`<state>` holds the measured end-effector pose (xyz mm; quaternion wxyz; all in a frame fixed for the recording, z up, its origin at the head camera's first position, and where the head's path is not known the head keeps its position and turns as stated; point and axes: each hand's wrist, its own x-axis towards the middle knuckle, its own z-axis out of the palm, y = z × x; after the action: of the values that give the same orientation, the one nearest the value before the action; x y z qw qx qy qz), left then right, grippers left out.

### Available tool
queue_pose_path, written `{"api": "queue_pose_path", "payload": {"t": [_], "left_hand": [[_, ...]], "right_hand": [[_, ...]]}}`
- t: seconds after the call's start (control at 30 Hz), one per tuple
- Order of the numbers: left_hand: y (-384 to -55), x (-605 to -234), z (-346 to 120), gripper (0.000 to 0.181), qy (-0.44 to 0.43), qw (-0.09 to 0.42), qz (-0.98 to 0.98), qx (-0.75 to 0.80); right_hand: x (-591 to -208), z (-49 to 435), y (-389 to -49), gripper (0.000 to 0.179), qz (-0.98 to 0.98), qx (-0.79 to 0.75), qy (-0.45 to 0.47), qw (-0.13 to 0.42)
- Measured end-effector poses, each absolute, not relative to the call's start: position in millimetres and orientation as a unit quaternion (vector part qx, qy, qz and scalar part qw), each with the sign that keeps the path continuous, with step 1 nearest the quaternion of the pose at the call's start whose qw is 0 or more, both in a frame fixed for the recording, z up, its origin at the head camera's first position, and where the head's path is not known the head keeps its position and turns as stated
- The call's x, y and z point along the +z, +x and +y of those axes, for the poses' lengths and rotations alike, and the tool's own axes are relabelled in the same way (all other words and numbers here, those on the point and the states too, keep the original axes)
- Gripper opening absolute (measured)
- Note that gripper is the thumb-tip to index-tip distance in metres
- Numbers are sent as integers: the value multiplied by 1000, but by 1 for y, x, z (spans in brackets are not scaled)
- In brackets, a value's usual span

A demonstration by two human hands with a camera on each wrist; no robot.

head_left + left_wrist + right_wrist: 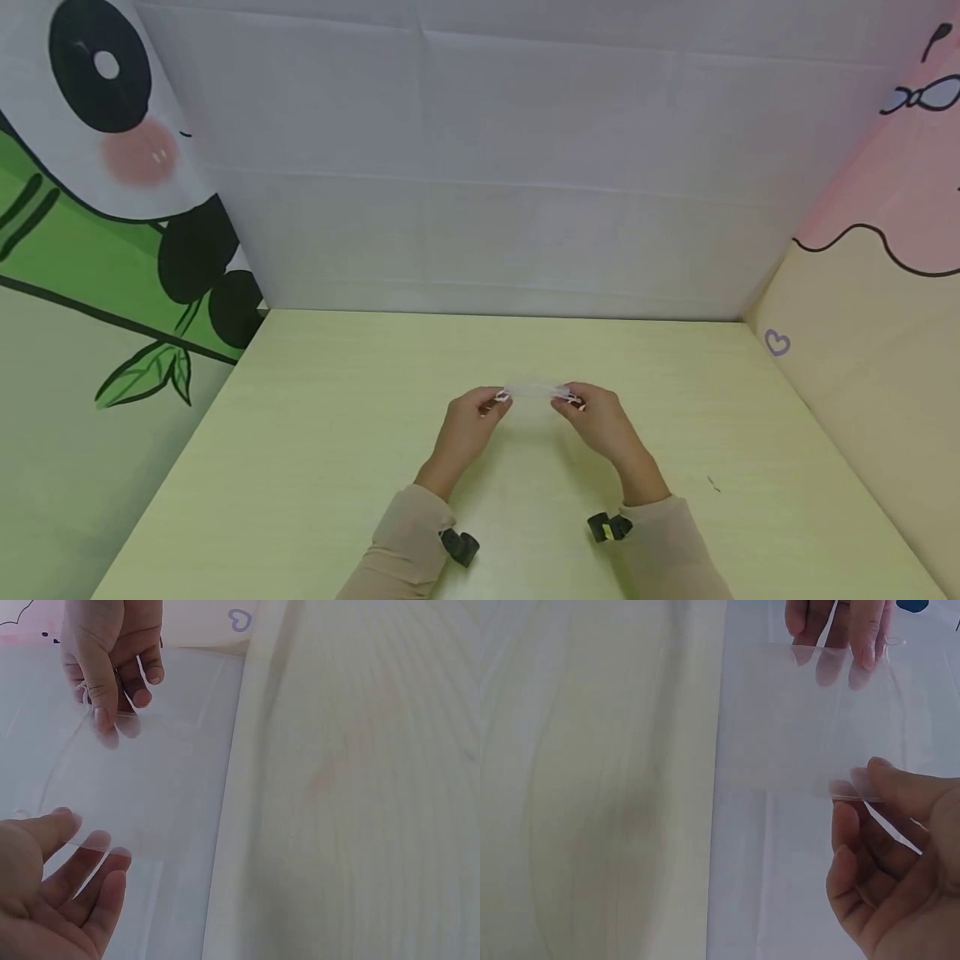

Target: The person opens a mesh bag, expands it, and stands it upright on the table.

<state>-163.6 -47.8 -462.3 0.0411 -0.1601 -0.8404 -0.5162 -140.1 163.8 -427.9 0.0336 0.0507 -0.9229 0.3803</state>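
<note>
A clear, thin plastic pouch [534,389] is stretched between my two hands, held above the table. My left hand [467,425] pinches one side between thumb and fingers, and my right hand [602,423] pinches the opposite side. Through the see-through film [795,720] the fingertips show in both wrist views. A thin white cord [61,750] runs along one edge of it in the left wrist view, with small loops by the hands. The pouch hangs flat, and nothing shows inside it.
The pale wooden table [337,400] spreads all around the hands. A small dark mark [713,484] lies right of the right forearm. White cloth [480,167] stands behind, with printed cartoon panels [150,267] at the sides. Each sleeve carries a black wrist camera [460,547].
</note>
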Motion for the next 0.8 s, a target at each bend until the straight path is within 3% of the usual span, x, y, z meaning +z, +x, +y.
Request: {"api": "queue_pose_path", "payload": {"t": [0.33,0.8], "left_hand": [[-164,-470,-49,25,-142,7,-850,-506],[-163,-472,-53,32,-148,-13,-852,-503]], "right_hand": [[-437,162,-144,28,-933,359,34,9],[-440,165,-144,29,-932,361,37,6]]}}
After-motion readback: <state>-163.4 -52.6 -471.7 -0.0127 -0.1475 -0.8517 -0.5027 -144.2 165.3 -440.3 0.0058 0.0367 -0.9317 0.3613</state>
